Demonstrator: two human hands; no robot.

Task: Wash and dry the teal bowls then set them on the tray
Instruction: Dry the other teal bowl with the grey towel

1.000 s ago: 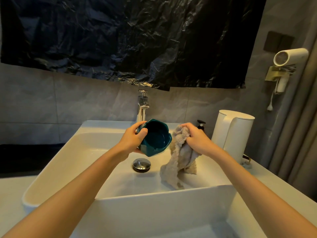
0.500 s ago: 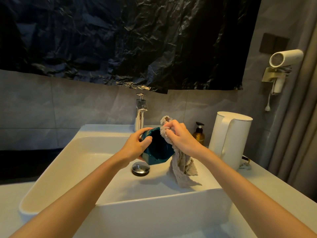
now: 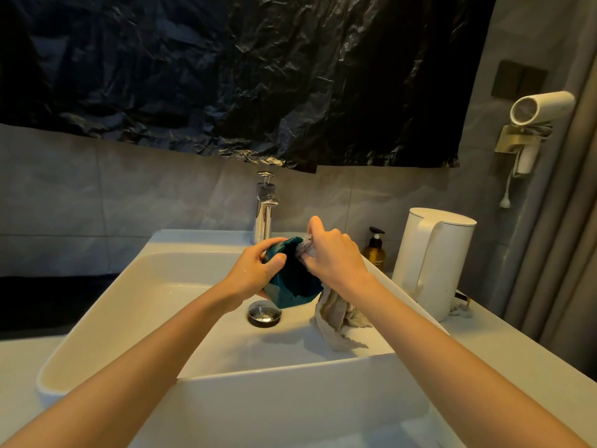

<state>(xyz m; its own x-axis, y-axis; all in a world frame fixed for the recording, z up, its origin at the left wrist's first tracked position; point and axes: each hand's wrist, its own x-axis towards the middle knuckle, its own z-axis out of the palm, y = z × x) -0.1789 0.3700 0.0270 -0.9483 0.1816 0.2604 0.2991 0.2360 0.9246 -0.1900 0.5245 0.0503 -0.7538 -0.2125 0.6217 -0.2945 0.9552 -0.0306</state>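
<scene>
A teal bowl [image 3: 292, 286] is held tilted above the white sink [image 3: 161, 286], its opening turned towards me. My left hand [image 3: 255, 273] grips its left rim, thumb on the inside edge. My right hand [image 3: 332, 253] is closed on a beige cloth [image 3: 336, 315] and presses a bunched part of it into the bowl at its upper right rim. The remainder of the cloth hangs down below my right wrist to the sink floor. No tray or other bowl is in view.
A chrome tap [image 3: 265, 205] stands behind the bowl, and a round drain plug [image 3: 265, 313] lies just below it. On the counter to the right stand a brown pump bottle [image 3: 374, 250] and a white kettle [image 3: 431, 260]. A hair dryer [image 3: 539, 106] hangs on the right wall.
My right hand has brought the cloth from beside the bowl up and into it. The bowl has stayed over the drain in my left hand.
</scene>
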